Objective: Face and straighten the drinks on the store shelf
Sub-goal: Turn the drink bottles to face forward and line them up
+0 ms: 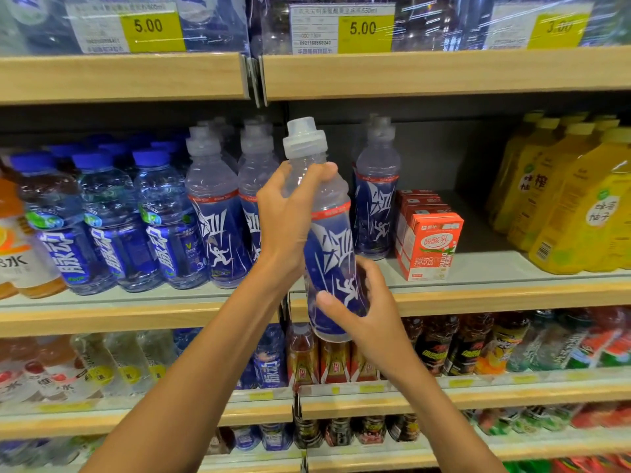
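Observation:
A clear drink bottle [329,240] with a blue label and a wide grey cap is held in the air in front of the middle shelf [478,291], tilted slightly, label facing me. My left hand [290,216] grips its shoulder just under the cap. My right hand [362,308] holds its lower part, thumb across the label. Matching bottles stand on the shelf to the left [218,216] and one behind to the right [375,199].
Blue-capped water bottles [109,220] fill the shelf's left side. Red-and-white drink cartons [430,240] stand right of the held bottle, yellow juice bottles [573,199] at the far right. A gap lies behind the held bottle. Shelves above and below hold more drinks.

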Motion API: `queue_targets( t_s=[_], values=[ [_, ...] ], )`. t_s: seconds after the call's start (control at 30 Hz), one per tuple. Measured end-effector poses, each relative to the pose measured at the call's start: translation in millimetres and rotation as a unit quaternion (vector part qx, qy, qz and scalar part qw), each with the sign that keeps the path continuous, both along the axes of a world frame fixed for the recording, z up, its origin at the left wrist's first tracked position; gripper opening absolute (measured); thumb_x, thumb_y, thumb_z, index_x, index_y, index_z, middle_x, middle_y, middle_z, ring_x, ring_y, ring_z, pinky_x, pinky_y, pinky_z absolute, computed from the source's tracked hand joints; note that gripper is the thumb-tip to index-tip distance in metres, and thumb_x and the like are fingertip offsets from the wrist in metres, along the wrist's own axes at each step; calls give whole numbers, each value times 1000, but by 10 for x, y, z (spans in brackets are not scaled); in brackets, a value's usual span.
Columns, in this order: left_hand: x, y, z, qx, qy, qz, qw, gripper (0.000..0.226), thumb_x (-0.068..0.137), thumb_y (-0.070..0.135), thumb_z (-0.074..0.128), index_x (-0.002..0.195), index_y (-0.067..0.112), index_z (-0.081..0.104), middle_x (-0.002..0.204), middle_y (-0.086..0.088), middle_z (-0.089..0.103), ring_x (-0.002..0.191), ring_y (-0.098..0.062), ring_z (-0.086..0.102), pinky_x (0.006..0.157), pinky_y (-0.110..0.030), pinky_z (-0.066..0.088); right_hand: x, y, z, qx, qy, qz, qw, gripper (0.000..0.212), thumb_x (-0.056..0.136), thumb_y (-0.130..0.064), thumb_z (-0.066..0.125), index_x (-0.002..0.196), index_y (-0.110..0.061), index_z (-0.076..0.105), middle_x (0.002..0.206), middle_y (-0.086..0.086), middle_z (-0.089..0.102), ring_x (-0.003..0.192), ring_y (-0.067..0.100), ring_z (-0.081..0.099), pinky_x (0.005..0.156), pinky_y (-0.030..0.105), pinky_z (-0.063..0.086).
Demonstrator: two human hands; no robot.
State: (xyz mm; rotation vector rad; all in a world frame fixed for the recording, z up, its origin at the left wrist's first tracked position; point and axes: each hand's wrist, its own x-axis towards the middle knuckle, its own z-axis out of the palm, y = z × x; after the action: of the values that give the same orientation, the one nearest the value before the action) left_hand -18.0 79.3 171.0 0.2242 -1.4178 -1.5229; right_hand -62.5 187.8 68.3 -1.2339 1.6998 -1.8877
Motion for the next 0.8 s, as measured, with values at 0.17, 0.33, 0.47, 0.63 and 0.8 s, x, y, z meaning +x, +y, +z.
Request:
queue_targets(
  t_s=[0.17,0.33,0.47,0.63,0.8],
  values=[
    [0,-176,55,73,-47,-227,970,28,68,28,66,90,11,66,86,-10,70,71,-25,66,68,-31,55,-153,88,100,34,-66,155,985,59,70,-36,72,124,-26,51,116,-7,68,106,14,65,84,23,52],
    [-68,-209,-38,43,-59,-354,933,36,65,33,65,93,10,63,87,-8,69,73,-24,66,71,-31,55,-52,23,99,28,-43,72,996,52,67,-35,78,113,-31,54,105,-14,70,95,8,69,75,21,55],
    [-129,-204,-140,16,-96,-351,931,42,66,36,66,100,11,66,97,-11,71,85,-27,69,80,-36,56,-46,-9,4,18,-14,3,1000,46,71,-29,78,111,-27,53,97,-14,71,89,3,68,71,17,53],
    [-117,-311,-278,-21,-132,-248,959,30,88,43,56,104,20,66,105,-1,73,100,-17,67,88,-29,53,-296,-2,-13,3,27,-59,998,42,76,-14,78,103,-31,51,95,-18,67,87,-3,66,68,11,51],
    [33,-421,-801,-265,-230,-33,936,16,97,18,52,107,14,65,102,0,68,94,-11,65,79,-19,49,-597,-72,20,-13,19,-119,993,41,78,-18,75,106,-32,48,104,-16,63,93,-5,64,71,11,52]
  ],
)
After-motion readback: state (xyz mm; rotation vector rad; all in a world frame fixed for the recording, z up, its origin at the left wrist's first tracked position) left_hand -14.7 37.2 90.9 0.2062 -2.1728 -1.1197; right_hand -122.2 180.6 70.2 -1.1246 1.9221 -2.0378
